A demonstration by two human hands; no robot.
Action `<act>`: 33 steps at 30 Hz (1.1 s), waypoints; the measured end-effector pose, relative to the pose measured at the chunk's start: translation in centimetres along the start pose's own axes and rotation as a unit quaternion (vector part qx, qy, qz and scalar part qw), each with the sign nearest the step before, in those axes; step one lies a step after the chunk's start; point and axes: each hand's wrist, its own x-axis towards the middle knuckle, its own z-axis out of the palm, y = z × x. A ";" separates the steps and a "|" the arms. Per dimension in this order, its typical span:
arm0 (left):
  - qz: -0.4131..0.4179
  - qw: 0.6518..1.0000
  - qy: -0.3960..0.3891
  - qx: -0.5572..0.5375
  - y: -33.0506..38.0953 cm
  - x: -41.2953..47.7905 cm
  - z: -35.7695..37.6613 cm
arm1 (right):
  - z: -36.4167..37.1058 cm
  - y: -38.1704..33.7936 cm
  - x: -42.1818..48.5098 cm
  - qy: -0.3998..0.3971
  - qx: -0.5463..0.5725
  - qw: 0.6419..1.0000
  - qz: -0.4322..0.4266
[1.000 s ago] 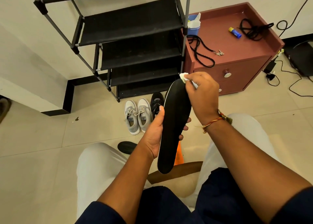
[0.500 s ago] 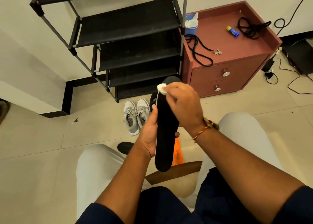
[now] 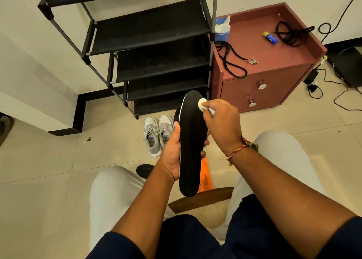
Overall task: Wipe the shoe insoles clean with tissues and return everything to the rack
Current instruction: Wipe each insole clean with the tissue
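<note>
My left hand [image 3: 171, 153] grips a long black insole [image 3: 191, 141] around its middle, holding it upright above my knees. A crumpled white tissue [image 3: 202, 103] is pinched in my right hand [image 3: 221, 121] and pressed against the insole's upper right edge. Behind it stands the black shoe rack [image 3: 152, 43] with bare fabric shelves. A pair of grey sneakers [image 3: 156, 133] sits on the floor in front of the rack, with a black shoe [image 3: 177, 114] partly hidden behind the insole. Another dark insole [image 3: 145, 170] lies on the floor by my left knee.
A maroon bedside cabinet [image 3: 274, 78] stands right of the rack, carrying a blue tissue box [image 3: 222, 30], black cords, keys and a small blue tube. An orange object [image 3: 204, 178] shows under the held insole. Cables and a charger trail on the tiles at far right.
My right hand with the tissue went from the insole's tip down to its left edge, then across to the upper right edge. The left hand keeps its grip.
</note>
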 end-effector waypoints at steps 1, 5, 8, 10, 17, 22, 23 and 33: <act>0.006 1.000 0.006 -0.013 0.1 0.0 0.1 | 0.1 -0.4 -0.5 -0.014 0.001 1.000 -0.006; 0.050 0.996 0.044 -0.054 0.3 -0.5 0.4 | 0.9 -1.7 -2.6 -0.063 0.006 0.997 -0.050; 0.051 0.997 0.046 -0.046 0.3 -0.7 0.7 | 1.0 -1.6 -2.7 -0.057 0.010 0.997 -0.053; 0.034 0.999 0.030 -0.029 0.3 -0.8 0.9 | 0.6 -1.0 -1.8 -0.029 0.017 0.998 -0.047; -0.025 0.998 -0.039 0.030 -0.5 -0.4 0.8 | -0.8 1.1 0.9 0.070 0.047 0.996 0.000; -0.038 0.996 -0.056 0.065 -0.8 -0.6 1.2 | -1.2 1.0 1.2 0.077 0.058 0.995 -0.019; -0.037 0.995 -0.059 0.069 -0.8 -0.6 1.2 | -1.2 0.7 1.1 0.072 0.059 0.995 -0.028; -0.001 1.000 0.003 0.025 -0.3 -0.3 0.9 | 0.1 -2.6 -2.1 -0.031 0.072 0.988 -0.134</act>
